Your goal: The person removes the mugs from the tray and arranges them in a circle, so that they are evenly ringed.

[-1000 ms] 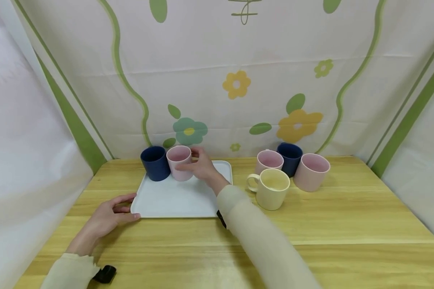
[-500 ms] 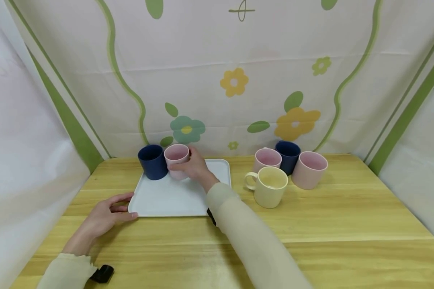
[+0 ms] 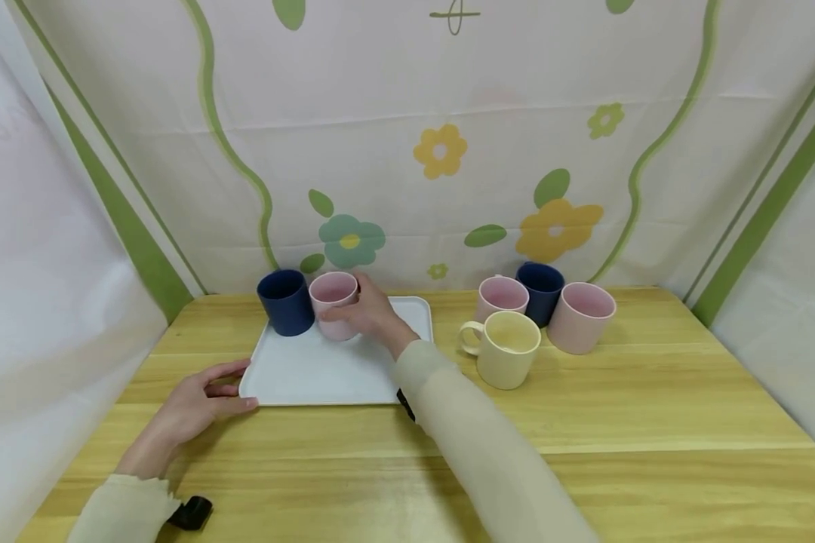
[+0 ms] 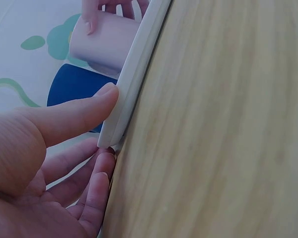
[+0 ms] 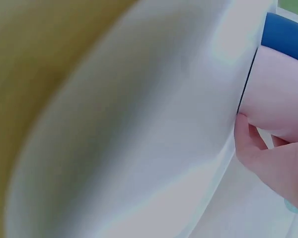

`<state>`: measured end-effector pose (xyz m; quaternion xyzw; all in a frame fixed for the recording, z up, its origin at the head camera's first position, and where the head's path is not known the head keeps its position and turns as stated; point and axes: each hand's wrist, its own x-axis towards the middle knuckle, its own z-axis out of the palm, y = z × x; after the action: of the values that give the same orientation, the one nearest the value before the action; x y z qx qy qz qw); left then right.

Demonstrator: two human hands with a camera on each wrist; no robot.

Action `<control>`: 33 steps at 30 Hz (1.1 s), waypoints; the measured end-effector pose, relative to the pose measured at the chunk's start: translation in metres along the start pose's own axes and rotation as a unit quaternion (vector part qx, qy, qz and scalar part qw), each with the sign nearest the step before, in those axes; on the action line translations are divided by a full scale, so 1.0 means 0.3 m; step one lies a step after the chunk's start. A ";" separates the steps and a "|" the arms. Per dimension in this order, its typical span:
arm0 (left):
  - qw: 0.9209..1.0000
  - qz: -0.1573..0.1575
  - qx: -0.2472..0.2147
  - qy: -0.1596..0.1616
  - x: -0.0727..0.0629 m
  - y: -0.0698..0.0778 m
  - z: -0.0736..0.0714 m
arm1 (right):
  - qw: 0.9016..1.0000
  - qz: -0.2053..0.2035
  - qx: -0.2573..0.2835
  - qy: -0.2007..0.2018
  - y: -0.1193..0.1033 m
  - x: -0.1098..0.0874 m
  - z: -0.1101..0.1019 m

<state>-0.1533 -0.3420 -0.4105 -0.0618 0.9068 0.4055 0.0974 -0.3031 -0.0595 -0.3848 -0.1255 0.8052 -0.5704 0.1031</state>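
In the head view my right hand (image 3: 365, 308) grips a pink mug (image 3: 330, 289) that stands upright on the white tray (image 3: 312, 377), towards its back. Thumb and fingers lie on the mug's near and far sides. Just left of it a navy mug (image 3: 285, 305) stands at the tray's back left corner, with a narrow gap between the two. My left hand (image 3: 193, 407) holds the tray's near left corner. From the left wrist view, the thumb (image 4: 92, 111) presses the tray's rim and the other fingers curl at the corner.
Right of the tray several mugs stand close together on the wooden table (image 3: 652, 422): a yellow mug (image 3: 507, 362) with its handle to the left, a pink one (image 3: 502, 294), a navy one (image 3: 542, 290) and a wider pink one (image 3: 579, 324). A patterned curtain (image 3: 380, 166) hangs behind.
The pink mug has shifted very slightly nearer and away from the navy mug, the right hand moving with it. My left hand stays at the tray corner. The head view has shifted a little.
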 end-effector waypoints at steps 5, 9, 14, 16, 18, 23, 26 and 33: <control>1.000 0.002 0.004 0.001 -0.001 -0.004 -0.001 | 0.999 -0.003 -0.025 -0.024 -0.005 -0.021 -0.036; 1.000 0.002 0.005 0.002 -0.002 -0.004 -0.002 | 0.997 -0.011 -0.064 -0.034 -0.002 -0.027 -0.063; 1.000 0.003 0.001 0.000 -0.002 -0.002 -0.001 | 0.994 -0.026 -0.096 -0.040 0.016 -0.037 -0.094; 1.000 0.003 0.000 -0.001 -0.003 0.000 -0.001 | 0.993 -0.031 -0.104 -0.042 0.020 -0.044 -0.106; 1.000 0.002 -0.002 -0.003 -0.003 0.001 -0.001 | 0.992 -0.032 -0.110 -0.044 0.023 -0.052 -0.116; 1.000 0.001 -0.001 -0.002 -0.003 0.001 -0.001 | 0.990 -0.039 -0.110 -0.082 0.018 -0.069 -0.144; 1.000 0.000 -0.001 -0.002 -0.002 0.000 -0.001 | 0.987 -0.044 -0.089 -0.123 0.019 -0.071 -0.164; 1.000 0.000 -0.001 -0.002 -0.003 0.000 -0.001 | 0.986 -0.040 -0.029 -0.162 0.044 -0.050 -0.194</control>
<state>-0.1523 -0.3422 -0.4100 -0.0610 0.9060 0.4069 0.0991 -0.3079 0.0014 -0.3778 -0.2514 0.7881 -0.5228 0.2060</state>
